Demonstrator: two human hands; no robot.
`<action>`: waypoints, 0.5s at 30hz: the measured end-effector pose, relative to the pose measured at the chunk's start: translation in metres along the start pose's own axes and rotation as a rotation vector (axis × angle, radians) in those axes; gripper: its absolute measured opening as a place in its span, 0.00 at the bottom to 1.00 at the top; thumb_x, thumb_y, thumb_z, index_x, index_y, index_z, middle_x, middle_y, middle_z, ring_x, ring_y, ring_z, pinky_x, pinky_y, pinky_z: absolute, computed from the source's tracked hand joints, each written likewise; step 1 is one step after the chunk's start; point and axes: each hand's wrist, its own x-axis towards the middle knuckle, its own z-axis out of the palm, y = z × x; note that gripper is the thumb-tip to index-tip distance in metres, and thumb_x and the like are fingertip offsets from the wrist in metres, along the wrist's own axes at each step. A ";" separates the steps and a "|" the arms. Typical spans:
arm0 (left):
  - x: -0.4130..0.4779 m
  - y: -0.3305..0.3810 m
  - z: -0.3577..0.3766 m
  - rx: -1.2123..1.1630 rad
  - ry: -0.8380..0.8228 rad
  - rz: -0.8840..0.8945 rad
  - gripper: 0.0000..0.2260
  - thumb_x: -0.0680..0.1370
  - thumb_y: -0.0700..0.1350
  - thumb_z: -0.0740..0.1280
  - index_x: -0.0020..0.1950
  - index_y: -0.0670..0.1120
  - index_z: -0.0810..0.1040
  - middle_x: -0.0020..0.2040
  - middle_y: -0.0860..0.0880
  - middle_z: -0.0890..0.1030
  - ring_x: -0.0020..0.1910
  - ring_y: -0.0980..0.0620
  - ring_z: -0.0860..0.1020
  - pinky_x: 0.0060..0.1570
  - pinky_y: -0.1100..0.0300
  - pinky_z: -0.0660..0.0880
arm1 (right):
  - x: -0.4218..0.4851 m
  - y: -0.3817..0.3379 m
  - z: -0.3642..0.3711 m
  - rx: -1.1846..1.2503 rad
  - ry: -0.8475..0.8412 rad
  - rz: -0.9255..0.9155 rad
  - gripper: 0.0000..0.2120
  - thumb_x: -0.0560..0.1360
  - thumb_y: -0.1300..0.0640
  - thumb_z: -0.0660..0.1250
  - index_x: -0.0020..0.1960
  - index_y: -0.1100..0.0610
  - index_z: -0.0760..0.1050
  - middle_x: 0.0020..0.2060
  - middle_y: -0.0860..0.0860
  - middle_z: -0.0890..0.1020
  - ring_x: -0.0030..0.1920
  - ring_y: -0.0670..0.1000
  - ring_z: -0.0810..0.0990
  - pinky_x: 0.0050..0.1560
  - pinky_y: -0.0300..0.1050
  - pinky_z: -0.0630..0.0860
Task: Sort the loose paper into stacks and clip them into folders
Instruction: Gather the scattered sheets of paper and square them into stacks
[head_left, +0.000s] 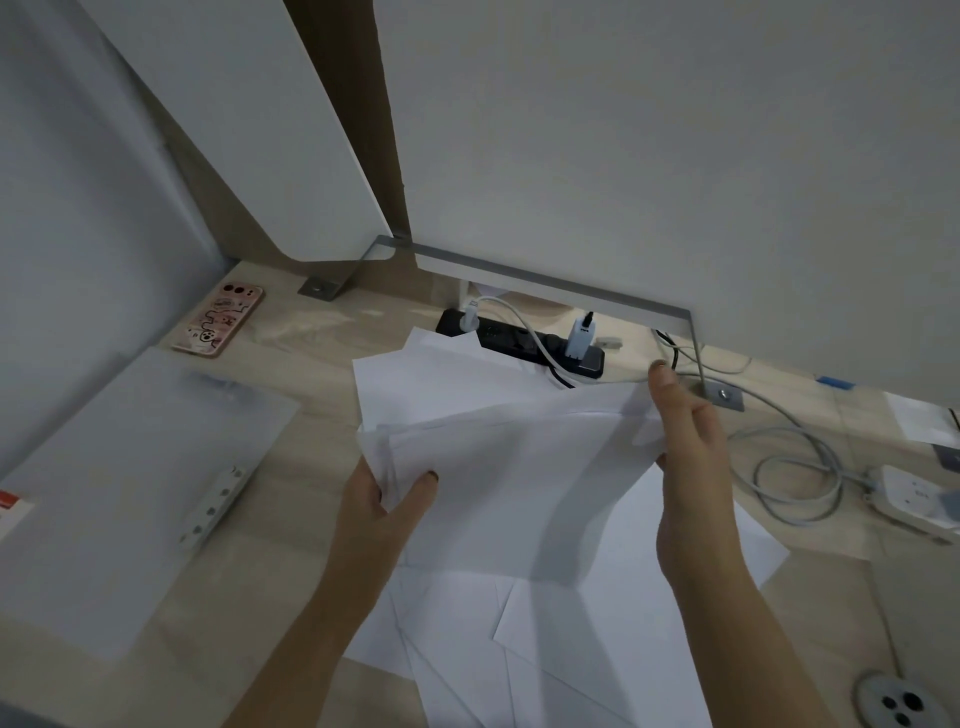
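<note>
Both my hands hold a loose bundle of white paper sheets (498, 447) above the wooden desk. My left hand (384, 499) pinches the bundle's left edge, thumb on top. My right hand (691, 447) grips its right edge with the fingers pointing away from me. More loose white sheets (519, 644) lie fanned out on the desk under my forearms. A translucent clip folder (135, 478) lies flat at the left, its white clip bar (213, 506) along the right edge.
A pink phone (221, 319) lies at the back left. A black power strip (519, 343) with white plugs sits behind the papers. Grey cables (795, 467) coil at the right beside a white adapter (914, 493). White divider panels (675, 156) close the desk's back.
</note>
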 end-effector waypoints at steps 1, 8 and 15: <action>-0.001 0.001 -0.001 -0.006 0.003 0.000 0.17 0.62 0.54 0.68 0.49 0.53 0.79 0.45 0.58 0.84 0.46 0.60 0.81 0.43 0.69 0.76 | 0.002 0.000 0.001 -0.003 0.013 0.032 0.18 0.71 0.41 0.67 0.47 0.55 0.68 0.42 0.50 0.72 0.43 0.49 0.70 0.46 0.43 0.67; 0.002 -0.007 -0.009 -0.063 -0.014 -0.061 0.27 0.60 0.56 0.73 0.56 0.49 0.76 0.49 0.56 0.84 0.51 0.58 0.81 0.48 0.69 0.77 | 0.003 0.006 -0.006 0.046 -0.017 0.036 0.05 0.76 0.54 0.62 0.42 0.53 0.72 0.39 0.46 0.74 0.44 0.48 0.72 0.53 0.43 0.67; 0.009 -0.002 0.002 -0.011 0.031 -0.051 0.11 0.73 0.48 0.69 0.55 0.53 0.77 0.52 0.56 0.83 0.53 0.59 0.81 0.50 0.67 0.77 | 0.013 0.026 -0.021 -0.127 -0.371 0.053 0.16 0.70 0.54 0.69 0.57 0.51 0.75 0.50 0.46 0.83 0.51 0.42 0.81 0.44 0.33 0.76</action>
